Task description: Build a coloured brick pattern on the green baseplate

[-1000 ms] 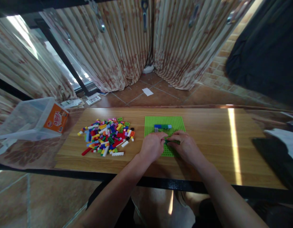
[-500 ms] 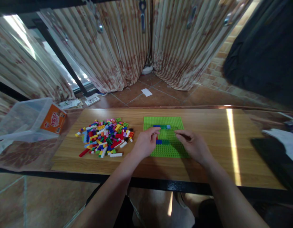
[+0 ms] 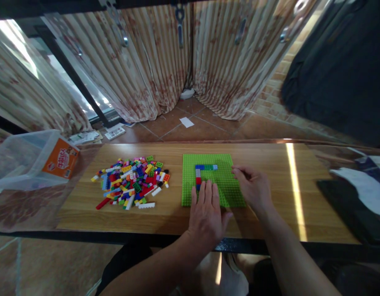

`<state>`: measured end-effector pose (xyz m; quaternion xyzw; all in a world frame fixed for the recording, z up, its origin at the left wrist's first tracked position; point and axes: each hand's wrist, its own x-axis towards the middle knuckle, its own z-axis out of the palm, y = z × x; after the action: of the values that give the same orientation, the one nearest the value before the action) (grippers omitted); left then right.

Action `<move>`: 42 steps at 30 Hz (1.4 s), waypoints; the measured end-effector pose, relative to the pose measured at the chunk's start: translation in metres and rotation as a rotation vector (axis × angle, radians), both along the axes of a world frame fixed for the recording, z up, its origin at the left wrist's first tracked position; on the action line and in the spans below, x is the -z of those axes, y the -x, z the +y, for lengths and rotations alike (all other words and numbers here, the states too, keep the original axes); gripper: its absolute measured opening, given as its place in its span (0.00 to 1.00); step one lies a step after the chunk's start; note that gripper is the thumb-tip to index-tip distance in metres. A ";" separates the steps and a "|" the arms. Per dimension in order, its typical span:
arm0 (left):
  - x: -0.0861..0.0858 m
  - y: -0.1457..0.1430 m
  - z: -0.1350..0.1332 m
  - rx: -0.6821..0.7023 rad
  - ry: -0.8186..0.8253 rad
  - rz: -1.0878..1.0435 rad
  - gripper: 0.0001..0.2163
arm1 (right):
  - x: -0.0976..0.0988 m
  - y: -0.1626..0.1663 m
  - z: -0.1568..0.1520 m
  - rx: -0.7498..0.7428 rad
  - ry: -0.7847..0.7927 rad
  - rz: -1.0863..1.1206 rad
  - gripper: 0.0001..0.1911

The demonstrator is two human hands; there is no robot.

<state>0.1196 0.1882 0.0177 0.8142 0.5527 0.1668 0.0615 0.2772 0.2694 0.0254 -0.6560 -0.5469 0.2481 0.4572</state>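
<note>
A green studded baseplate (image 3: pixel 222 158) lies on the wooden table. On it, a row of blue, green and light-blue toy bricks (image 3: pixel 206 167) runs left to right, and a column with a pale brick and a red brick (image 3: pixel 198 180) goes down from its left end. My left hand (image 3: pixel 206 211) lies palm down over the front of the baseplate, fingers stretched out, covering the column's lower end. My right hand (image 3: pixel 254 186) is over the baseplate's right edge, thumb and fingertips pinched together. Whatever is between those fingertips, if anything, is too small to make out.
A heap of mixed loose bricks (image 3: pixel 131 181) spreads over the table left of the baseplate. A clear plastic bin (image 3: pixel 26 158) with an orange label stands beyond the table's left end. Dark flat items (image 3: pixel 339 205) and white paper (image 3: pixel 358 187) lie at the right end.
My left hand has moved from beside the upper bricks to the front of the baseplate, its fingers flattening out. My right hand stays pinched near the right edge. The view has shifted slightly.
</note>
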 end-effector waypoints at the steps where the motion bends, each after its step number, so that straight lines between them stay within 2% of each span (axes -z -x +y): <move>1: 0.002 -0.001 -0.001 -0.003 0.000 0.015 0.34 | 0.000 0.000 0.000 -0.002 0.003 -0.004 0.17; 11: 0.011 0.000 0.001 0.029 -0.030 0.079 0.36 | 0.001 0.006 -0.001 -0.052 0.035 -0.060 0.16; 17: 0.011 0.004 0.003 0.062 -0.040 0.099 0.36 | 0.000 0.011 -0.002 -0.063 0.027 -0.044 0.15; 24: 0.008 0.002 0.001 0.036 -0.044 0.056 0.37 | 0.005 0.012 -0.005 -0.106 -0.002 -0.176 0.16; 32: 0.000 0.015 0.018 0.050 -0.029 -0.163 0.23 | 0.013 0.017 -0.001 -0.135 -0.038 -0.305 0.16; 36: -0.004 0.024 0.022 0.047 -0.027 -0.258 0.19 | 0.012 0.020 0.001 -0.143 -0.074 -0.311 0.16; 39: -0.009 0.032 0.028 0.003 -0.040 -0.291 0.18 | 0.013 0.021 0.002 -0.136 -0.072 -0.321 0.17; 42: -0.016 0.051 0.043 -0.104 -0.056 -0.296 0.14 | 0.014 0.021 0.002 -0.138 -0.072 -0.329 0.17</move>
<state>0.0683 0.2312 0.0333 0.7525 0.5739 0.3035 0.1108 0.2562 0.2713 0.0117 -0.6319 -0.6665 0.1486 0.3665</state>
